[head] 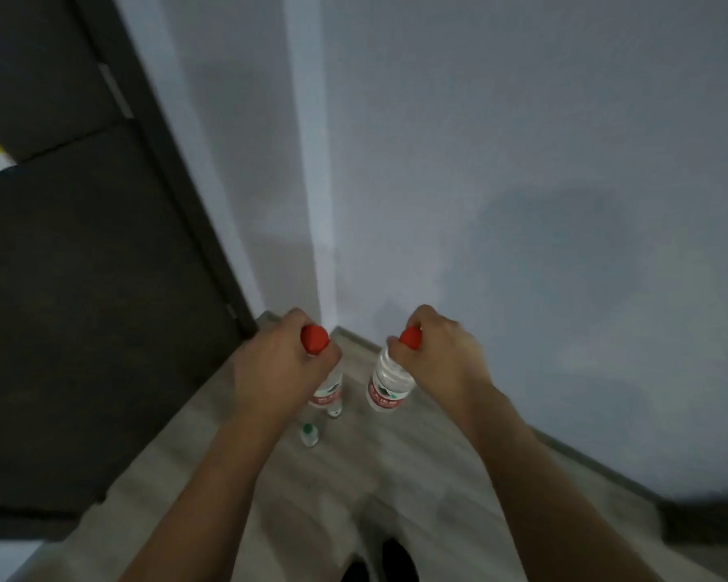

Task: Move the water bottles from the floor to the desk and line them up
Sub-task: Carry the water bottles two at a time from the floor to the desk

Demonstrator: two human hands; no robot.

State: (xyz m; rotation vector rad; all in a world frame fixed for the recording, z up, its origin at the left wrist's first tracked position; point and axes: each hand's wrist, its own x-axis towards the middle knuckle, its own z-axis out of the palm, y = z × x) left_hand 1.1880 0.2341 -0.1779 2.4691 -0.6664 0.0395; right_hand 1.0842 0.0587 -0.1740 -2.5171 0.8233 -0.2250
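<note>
— What are the fingers (396,344) doing?
— They curl tight round red caps. The right hand (440,354) holds a clear plastic water bottle with a red label (389,384). The left hand (276,363) holds another clear red-capped bottle (326,390).
— What's near them?
— A small green-capped bottle (309,434) stands on the grey wood floor (354,476) below the left hand, by the white wall corner (312,203).
— Where do the bottles hang?
— Under each fist, above that floor.
</note>
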